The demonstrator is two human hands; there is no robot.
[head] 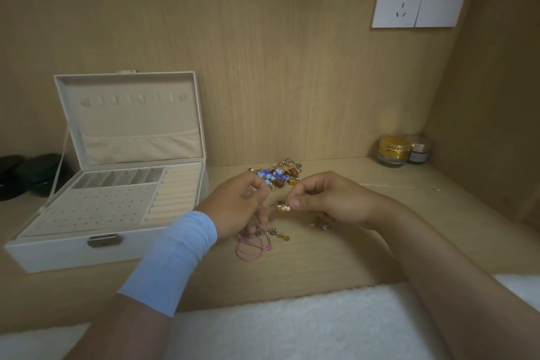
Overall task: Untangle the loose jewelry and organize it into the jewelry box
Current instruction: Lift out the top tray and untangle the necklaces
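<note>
**Both hands on one gold trinket**

The right hand (330, 202) pinches a small gold trinket (282, 208) between thumb and forefinger. The left hand (239, 204), fingers curled, holds the thin strand at the trinket's other end. It hangs between the two hands, above the middle of the surface (321, 260). A pink cord (254, 244) lies under the left hand and a small beaded piece (323, 223) under the right. The tangled jewelry pile (277, 175) sits just behind the hands, at the back edge. The open jewelry box (58, 254) stands toward the left edge.
</note>
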